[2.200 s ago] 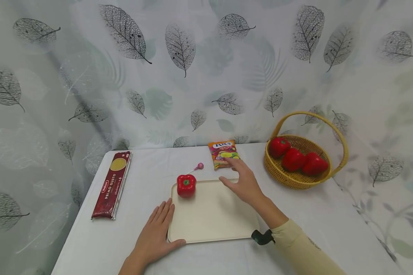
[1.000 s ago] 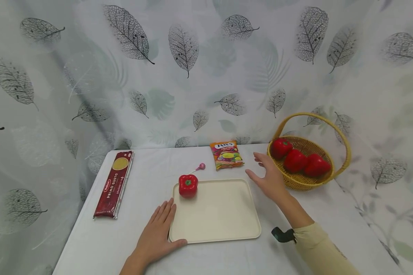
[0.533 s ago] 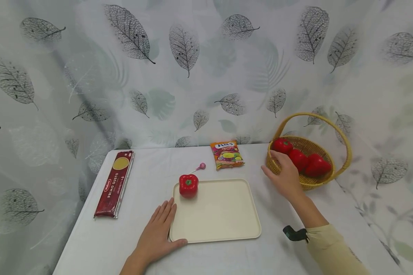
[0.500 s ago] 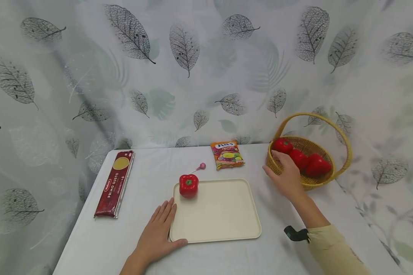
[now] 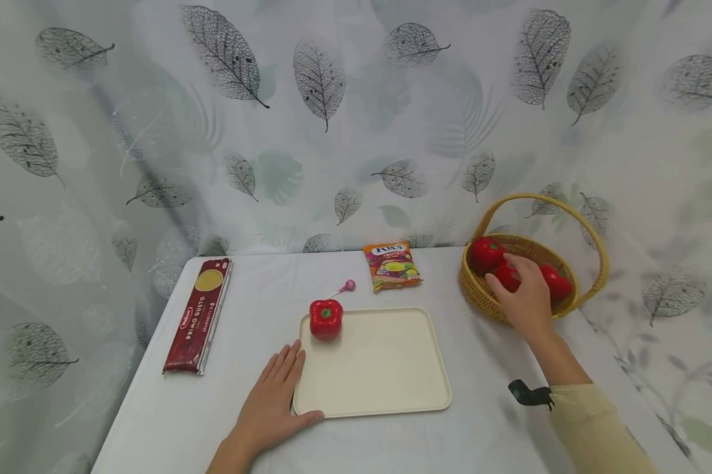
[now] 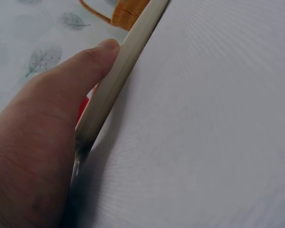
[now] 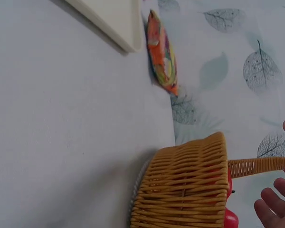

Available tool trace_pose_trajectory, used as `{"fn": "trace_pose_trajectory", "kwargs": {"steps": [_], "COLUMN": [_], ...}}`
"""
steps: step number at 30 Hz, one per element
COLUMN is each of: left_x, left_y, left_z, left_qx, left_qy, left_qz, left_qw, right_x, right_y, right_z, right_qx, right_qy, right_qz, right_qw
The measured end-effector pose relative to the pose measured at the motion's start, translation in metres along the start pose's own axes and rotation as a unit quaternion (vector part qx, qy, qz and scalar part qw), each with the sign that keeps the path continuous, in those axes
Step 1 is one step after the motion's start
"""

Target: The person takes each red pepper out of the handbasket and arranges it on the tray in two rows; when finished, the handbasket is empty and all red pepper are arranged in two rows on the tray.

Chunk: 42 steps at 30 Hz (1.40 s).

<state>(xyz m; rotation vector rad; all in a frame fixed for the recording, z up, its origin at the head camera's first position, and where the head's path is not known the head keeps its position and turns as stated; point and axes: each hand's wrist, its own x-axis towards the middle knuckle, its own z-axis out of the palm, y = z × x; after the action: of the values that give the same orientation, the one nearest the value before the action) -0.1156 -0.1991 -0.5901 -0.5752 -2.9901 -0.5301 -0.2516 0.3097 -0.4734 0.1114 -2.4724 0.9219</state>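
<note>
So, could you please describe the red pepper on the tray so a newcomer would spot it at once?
On the white table, find the cream rectangular tray with the left hand at its left edge. The pepper stands at the tray's far left corner, glossy, green stem up. Unlike the other red peppers, which lie in the yellow wicker basket, it alone is outside.

A white table [image 5: 261,289] stands before a pale curtain [image 5: 362,138], which hangs close behind it and runs down past its left and right sides. Grey leaves [image 5: 224,52] with netted veins are printed all over it, faint green leaves [image 5: 280,178] among them. A dark band [image 5: 108,108] slants down toward the table's back left corner. Soft light falls on the table.
</note>
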Motion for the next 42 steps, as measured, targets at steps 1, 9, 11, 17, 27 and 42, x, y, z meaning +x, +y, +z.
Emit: {"fn": "trace_pose_trajectory", "kwargs": {"steps": [1,9,11,17,27,42], "left_x": [0.000,0.000,-0.001,-0.001,-0.001,-0.002], "left_y": [0.000,-0.002,-0.002,-0.002,-0.002,-0.003], "left_z": [0.000,0.001,0.002,0.001,0.003,0.005], "left_qx": [-0.001,-0.006,-0.006,-0.007,0.005,-0.007], "left_qy": [-0.001,0.016,0.016,0.019,0.048,0.053], "left_qz": [0.000,0.011,0.010,0.010,0.027,0.030], "left_qw": [1.0000,0.9998,0.9998,0.9997,0.9984,0.9981], "right_x": [0.002,0.009,0.010,0.016,0.015,0.011], "right_y": [0.004,0.018,0.020,0.029,0.044,0.042], "right_z": [0.000,-0.004,-0.004,-0.003,0.002,0.001], "right_qx": [-0.002,-0.024,-0.031,-0.050,-0.058,-0.078], "right_qy": [0.002,-0.015,-0.025,-0.046,-0.066,-0.088], "right_qz": [0.004,0.053,0.066,0.078,0.081,0.117], "right_qw": [1.0000,0.9982,0.9970,0.9947,0.9928,0.9862]}}
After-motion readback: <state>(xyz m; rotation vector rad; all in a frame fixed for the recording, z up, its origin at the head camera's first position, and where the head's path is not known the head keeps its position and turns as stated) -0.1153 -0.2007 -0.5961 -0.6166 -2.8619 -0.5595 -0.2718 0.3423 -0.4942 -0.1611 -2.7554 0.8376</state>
